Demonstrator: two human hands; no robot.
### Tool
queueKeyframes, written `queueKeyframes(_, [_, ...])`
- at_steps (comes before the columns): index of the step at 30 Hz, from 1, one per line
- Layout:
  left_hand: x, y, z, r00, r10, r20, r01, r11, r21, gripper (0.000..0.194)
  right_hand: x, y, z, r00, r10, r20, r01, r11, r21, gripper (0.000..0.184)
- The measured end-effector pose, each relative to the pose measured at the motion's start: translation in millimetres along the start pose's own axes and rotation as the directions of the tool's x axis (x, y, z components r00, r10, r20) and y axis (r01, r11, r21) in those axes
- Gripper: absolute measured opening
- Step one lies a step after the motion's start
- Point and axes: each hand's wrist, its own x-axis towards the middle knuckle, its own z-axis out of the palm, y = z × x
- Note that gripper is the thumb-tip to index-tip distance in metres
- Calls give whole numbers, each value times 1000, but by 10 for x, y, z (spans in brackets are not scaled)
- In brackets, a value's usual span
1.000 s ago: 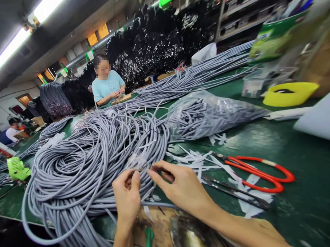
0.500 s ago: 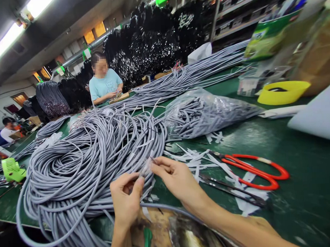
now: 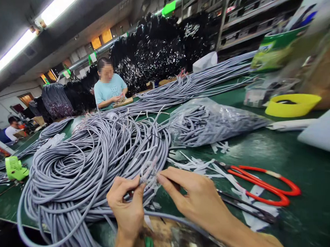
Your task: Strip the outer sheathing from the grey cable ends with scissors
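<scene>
Cable coil (image 3: 74, 167): grey, smooth jacket that looks to you like plastic, with a satin sheen.
Fine strands (image 3: 149, 174): frayed and wispy; whether metal or fibre, you cannot tell.
Bag (image 3: 210, 119): clear plastic film, crinkled, glossy where it catches your light.
Scissors (image 3: 252, 179): handles red, smooth and plastic-looking to you; blades dark metal.
Strips (image 3: 198, 166): white, matt; paper or film, you cannot tell which.
Counter (image 3: 300, 146): smooth green top, showing you glossy patches.
Board (image 3: 158, 231): worn wood, stained, matt.
Yellow ring (image 3: 292, 110): smooth plastic.
</scene>
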Motion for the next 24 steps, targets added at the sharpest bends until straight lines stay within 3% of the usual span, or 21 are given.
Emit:
queueKeyframes(5, [-18,-5,11,998,49,32,-51,997,60,11,-40,-20,13,985,-139,-103,128,986,-109,31])
queueKeyframes(11, [-22,-4,32,992,121,41,-124,988,89,15,-38,-54,-19,958,-238,-160,193,949,-251,36])
queueKeyframes(20, [-38,6,55,973,227,45,-232,958,169,20,-51,-112,-66,949,-294,-114,226,885,-408,39])
queueKeyframes(24, [-27,26,55,985,167,52,-173,969,178,16,-56,-94,-30,977,-192,-95,160,948,-276,39])
